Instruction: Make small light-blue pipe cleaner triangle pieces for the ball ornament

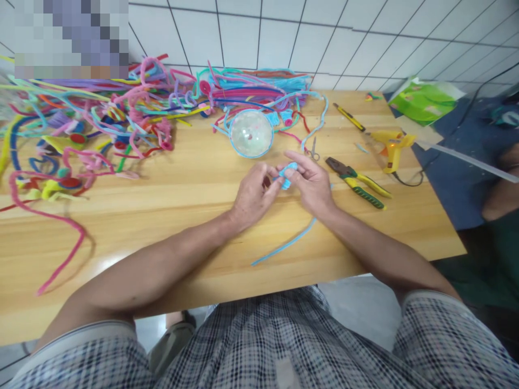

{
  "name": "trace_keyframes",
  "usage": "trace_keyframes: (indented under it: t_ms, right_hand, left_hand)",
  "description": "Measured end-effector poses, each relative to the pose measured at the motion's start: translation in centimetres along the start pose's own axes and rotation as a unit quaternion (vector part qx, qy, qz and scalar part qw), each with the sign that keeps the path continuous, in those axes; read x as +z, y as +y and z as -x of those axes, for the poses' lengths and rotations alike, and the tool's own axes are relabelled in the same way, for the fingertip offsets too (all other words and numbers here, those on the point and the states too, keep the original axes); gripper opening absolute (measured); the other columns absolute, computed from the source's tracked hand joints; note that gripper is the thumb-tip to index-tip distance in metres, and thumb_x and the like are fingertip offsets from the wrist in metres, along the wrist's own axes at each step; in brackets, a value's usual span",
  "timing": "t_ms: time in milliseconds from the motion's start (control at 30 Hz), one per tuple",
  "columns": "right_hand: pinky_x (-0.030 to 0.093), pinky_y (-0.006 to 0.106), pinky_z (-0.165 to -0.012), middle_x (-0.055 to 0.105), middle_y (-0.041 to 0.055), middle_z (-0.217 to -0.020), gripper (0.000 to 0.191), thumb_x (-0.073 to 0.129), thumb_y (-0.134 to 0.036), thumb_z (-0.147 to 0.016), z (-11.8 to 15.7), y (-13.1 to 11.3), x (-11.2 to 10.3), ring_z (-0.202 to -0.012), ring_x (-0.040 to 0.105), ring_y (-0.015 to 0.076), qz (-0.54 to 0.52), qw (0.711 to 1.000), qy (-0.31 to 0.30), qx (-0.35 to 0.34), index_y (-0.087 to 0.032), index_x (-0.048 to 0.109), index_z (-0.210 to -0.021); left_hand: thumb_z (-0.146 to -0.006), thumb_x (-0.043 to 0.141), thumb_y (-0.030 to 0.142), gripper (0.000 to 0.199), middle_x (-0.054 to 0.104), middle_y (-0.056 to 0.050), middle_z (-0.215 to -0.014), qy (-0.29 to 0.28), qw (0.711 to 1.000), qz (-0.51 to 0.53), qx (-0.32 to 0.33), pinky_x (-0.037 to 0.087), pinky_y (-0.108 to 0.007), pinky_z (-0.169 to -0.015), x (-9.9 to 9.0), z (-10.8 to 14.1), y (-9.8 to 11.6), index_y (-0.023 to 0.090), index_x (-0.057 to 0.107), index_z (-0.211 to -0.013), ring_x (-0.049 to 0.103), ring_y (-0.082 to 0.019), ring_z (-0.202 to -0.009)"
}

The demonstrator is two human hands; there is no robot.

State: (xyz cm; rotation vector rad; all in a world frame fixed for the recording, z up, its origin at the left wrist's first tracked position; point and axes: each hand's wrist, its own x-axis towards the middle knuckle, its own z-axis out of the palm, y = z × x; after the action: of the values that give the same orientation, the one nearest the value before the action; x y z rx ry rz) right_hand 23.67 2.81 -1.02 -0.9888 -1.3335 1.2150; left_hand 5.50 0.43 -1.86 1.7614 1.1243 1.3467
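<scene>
The fingertips of both hands meet at a small blue piece (288,172), held just above the table (182,183). The right hand (314,186) pinches it with the thumb on the near face; the left hand (256,197) has its thumb and forefinger closed at the left edge. The other right fingers extend past the piece; the other left fingers are curled. The fingers cover part of the piece, so its full shape cannot be told.

A blue stem (286,247) lies on the table on the near side of the hands. It passes behind the right wrist; whether it joins the piece cannot be told.

Directly beyond the fingers stands a transparent dome (251,134), between the hands and a stem bundle (259,92) at the wall (284,32). Scissors (314,150) lie just beyond the right fingers, partly hidden by them.

To the right of the right hand: pliers (357,182), with handles apart; farther out, a yellow glue gun (391,143) and a cutter (349,117). A green pack (424,102) is beyond the gun.

To the left, well apart from the hands, a tangle of coloured stems (133,102) covers the far corner. One pink stem (77,237) projects toward the near edge.
</scene>
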Motion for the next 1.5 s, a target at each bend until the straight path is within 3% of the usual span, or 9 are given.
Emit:
trace_keyframes:
  t_ms: [100,233,433,633,867,1033,1233,1500]
  right_hand:
    - [0.07,0.039,-0.093,0.088,0.0026,-0.107,0.066,0.1,-0.07,-0.08,-0.1,-0.1,0.1,-0.099,0.082,0.0228,-0.024,1.0,-0.005,0.012,-0.032,0.081,-0.131]
    - [0.068,0.033,-0.089,0.082,-0.0011,-0.098,0.063,0.104,-0.069,-0.073,-0.2,0.0,0.4,-0.091,0.077,0.0183,-0.05,0.999,0.015,0.016,-0.03,0.079,-0.115]
    - [0.062,0.031,-0.079,0.075,-0.0024,-0.085,0.048,0.099,-0.067,-0.082,-0.1,-0.4,0.2,-0.079,0.068,0.0155,-0.007,1.0,0.01,0.014,-0.026,0.077,-0.094]
    - [0.063,0.037,-0.091,0.083,0.0035,-0.103,0.042,0.084,-0.067,-0.099,0.8,-1.3,0.1,-0.097,0.077,0.0208,0.122,0.99,-0.024,-0.067,-0.026,0.081,-0.106]
    - [0.062,0.035,-0.085,0.082,0.0007,-0.096,0.02,0.078,-0.045,-0.105,0.9,-1.0,0.0,-0.088,0.075,0.0188,0.214,0.96,-0.013,-0.181,-0.025,0.078,-0.105]
    - [0.061,0.035,-0.084,0.08,0.0006,-0.095,0.012,0.077,-0.038,-0.105,0.7,-1.0,0.0,-0.088,0.074,0.0194,0.242,0.949,-0.012,-0.201,-0.026,0.077,-0.103]
    - [0.062,0.036,-0.085,0.081,0.0016,-0.097,0.023,0.079,-0.049,-0.105,0.7,-1.0,-0.1,-0.089,0.075,0.0201,0.246,0.95,-0.017,-0.192,-0.026,0.076,-0.103]
    - [0.066,0.039,-0.089,0.083,0.0029,-0.101,0.028,0.08,-0.054,-0.104,0.7,-0.9,-0.2,-0.093,0.077,0.0216,0.248,0.951,-0.021,-0.182,-0.026,0.076,-0.104]
  left_hand:
    - [-0.107,0.072,0.035,0.015,0.072,-0.001,-0.089,0.009,0.997,0.063,-0.051,0.05,-0.031,-0.075,0.0,-0.2,-0.2,0.023,0.065,-0.1,0.062,-0.015,-0.076]
    - [-0.106,0.075,0.038,0.018,0.079,-0.005,-0.103,0.027,0.992,0.107,-0.056,0.055,-0.032,-0.086,0.0,-0.2,-0.2,0.021,0.073,-0.111,0.07,-0.017,-0.089]
    - [-0.103,0.082,0.048,0.029,0.074,0.0,-0.086,-0.002,0.993,0.096,-0.076,0.051,-0.028,-0.073,-0.1,0.0,0.4,0.022,0.07,-0.098,0.061,-0.014,-0.074]
    - [-0.109,0.073,0.041,0.021,0.083,-0.007,-0.113,0.036,0.999,0.018,0.019,0.058,-0.029,-0.084,-0.5,-0.1,0.4,0.021,0.075,-0.118,0.074,-0.016,-0.09]
    - [-0.114,0.068,0.045,0.025,0.084,-0.004,-0.102,0.03,0.997,-0.03,0.07,0.059,-0.028,-0.081,-0.7,0.0,-0.6,0.022,0.078,-0.114,0.074,-0.015,-0.085]
    - [-0.113,0.069,0.055,0.034,0.082,-0.004,-0.104,0.031,0.999,0.031,0.03,0.057,-0.029,-0.079,-0.6,0.1,-0.9,0.022,0.077,-0.116,0.071,-0.015,-0.082]
    - [-0.106,0.075,0.065,0.043,0.073,0.0,-0.087,0.005,0.993,0.112,-0.043,0.052,-0.028,-0.07,-0.4,-0.3,-1.3,0.022,0.074,-0.102,0.06,-0.013,-0.07]
    - [-0.106,0.073,0.071,0.049,0.062,0.002,-0.078,-0.004,0.993,0.111,-0.035,0.046,-0.028,-0.066,-0.3,-0.5,-1.3,0.023,0.069,-0.097,0.051,-0.013,-0.067]
